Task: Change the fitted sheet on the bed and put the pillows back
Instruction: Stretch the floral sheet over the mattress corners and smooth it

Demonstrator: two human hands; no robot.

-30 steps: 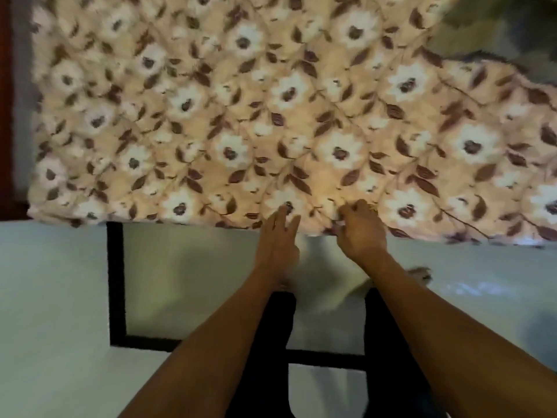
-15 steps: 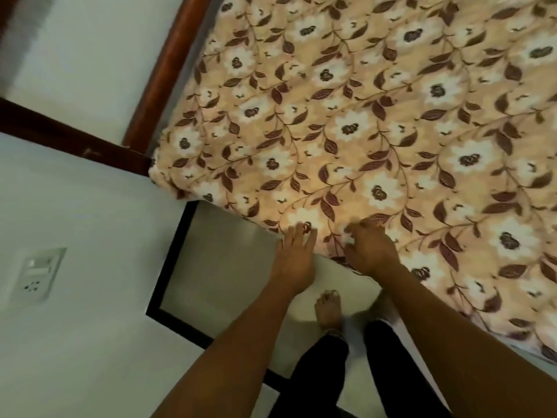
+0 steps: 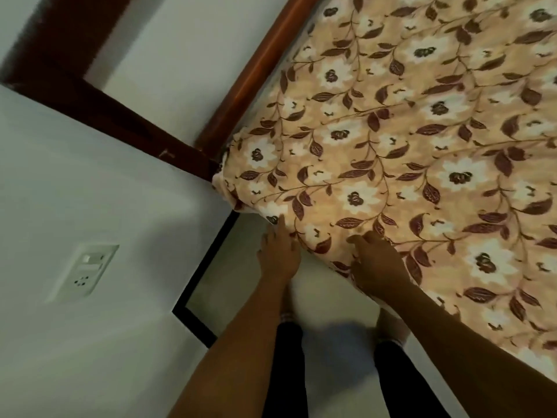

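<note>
Pale wall (image 3: 90,191) and wooden bed frame (image 3: 256,70) behind; fitted sheet (image 3: 391,146), floral, spread to mattress corner, judged light, soft, limp, best pinched at hem; left hand (image 3: 278,256) straight-fingered, touching edge; right hand (image 3: 378,267) curled at hem, grip indiscernible.

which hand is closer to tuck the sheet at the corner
Left. Fingers of the left hand lie straight on the sheet edge, just beside the corner; the right hand sits farther along the edge.
</note>
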